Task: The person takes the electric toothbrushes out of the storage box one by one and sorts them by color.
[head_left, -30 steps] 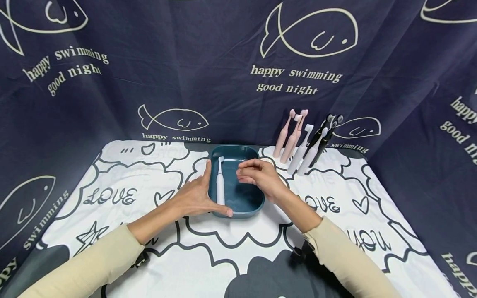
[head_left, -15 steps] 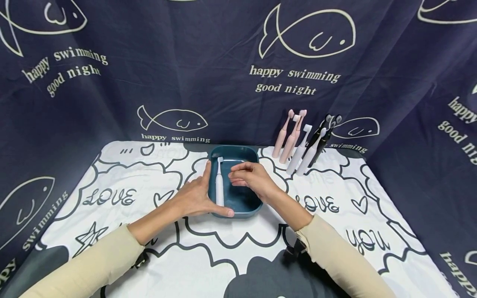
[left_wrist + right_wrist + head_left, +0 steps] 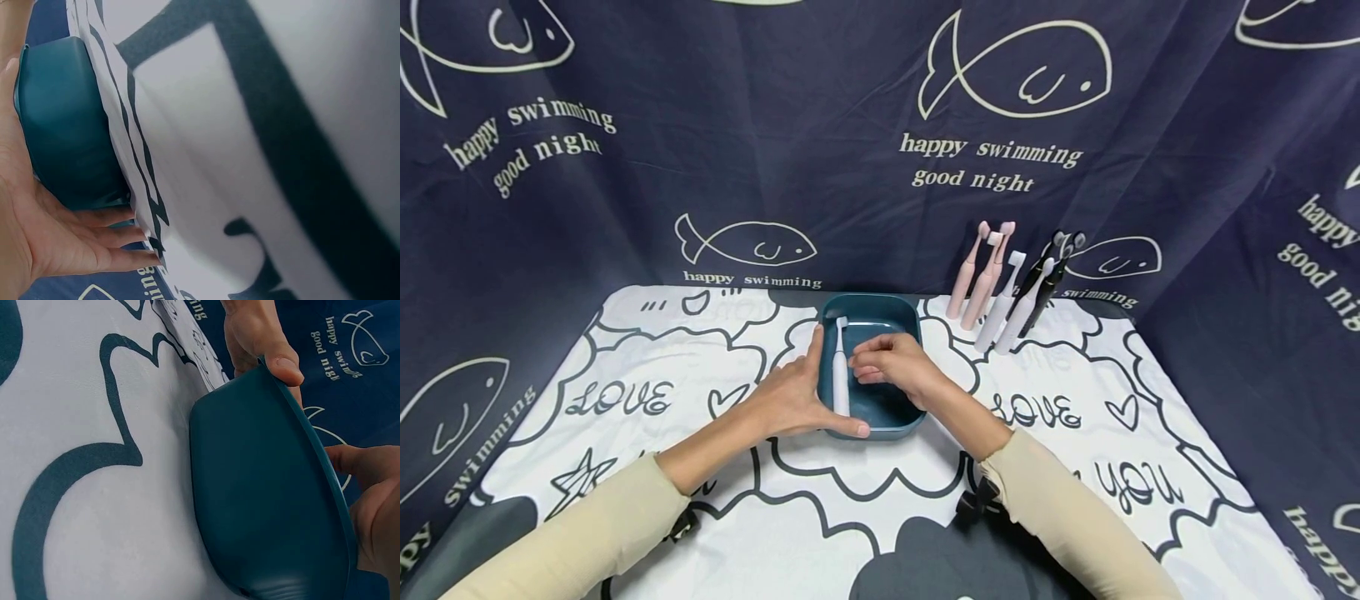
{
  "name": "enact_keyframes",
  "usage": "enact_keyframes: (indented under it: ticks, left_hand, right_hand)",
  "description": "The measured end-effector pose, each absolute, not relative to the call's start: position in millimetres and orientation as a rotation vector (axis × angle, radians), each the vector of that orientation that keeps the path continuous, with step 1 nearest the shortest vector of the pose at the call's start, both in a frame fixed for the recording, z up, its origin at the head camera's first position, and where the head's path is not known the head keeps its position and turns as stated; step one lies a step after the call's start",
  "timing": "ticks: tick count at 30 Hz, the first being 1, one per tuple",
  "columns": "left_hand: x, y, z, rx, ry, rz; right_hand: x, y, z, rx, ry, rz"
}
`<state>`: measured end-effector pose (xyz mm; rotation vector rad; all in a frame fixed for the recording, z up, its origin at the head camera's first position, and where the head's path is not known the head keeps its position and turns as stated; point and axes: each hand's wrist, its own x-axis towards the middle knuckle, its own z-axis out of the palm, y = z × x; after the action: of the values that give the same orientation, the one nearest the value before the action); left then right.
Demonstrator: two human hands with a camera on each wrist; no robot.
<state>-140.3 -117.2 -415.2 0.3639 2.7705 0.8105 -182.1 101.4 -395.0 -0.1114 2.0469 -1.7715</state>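
A teal tray (image 3: 883, 303) stands on the printed cloth, with a white electric toothbrush (image 3: 840, 377) lying along its left inner side. My left hand (image 3: 786, 400) presses straight fingers against the tray's left outer wall (image 3: 62, 125), and its thumb (image 3: 284, 365) lies on the front rim. My right hand (image 3: 891, 367) hovers inside the tray with loosely bent fingers. Its fingertips (image 3: 854, 360) are just right of the toothbrush handle, and I cannot tell if they touch it. In the right wrist view the tray's outer wall (image 3: 262, 487) fills the middle, with my right hand (image 3: 375, 506) behind the rim.
Several toothbrushes lean upright against the dark fish-print backdrop at the back right: pink ones (image 3: 976, 279), white ones (image 3: 1002, 307) and black ones (image 3: 1049, 283). The white cartoon cloth (image 3: 647, 392) covers the table, and the curtain closes in the left, back and right.
My right hand has slid left across the tray, from its right side to just beside the toothbrush. The left hand, the tray and the toothbrush have stayed put.
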Motion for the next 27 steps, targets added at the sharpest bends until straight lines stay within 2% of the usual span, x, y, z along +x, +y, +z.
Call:
enact_keyframes:
  ticks: [27]
  left_hand:
    - [-140.6,-118.9,-418.2,0.388,2.791,0.795]
  right_hand:
    - [-184.4,83.0,-400.3,-0.041,2.180,-1.497]
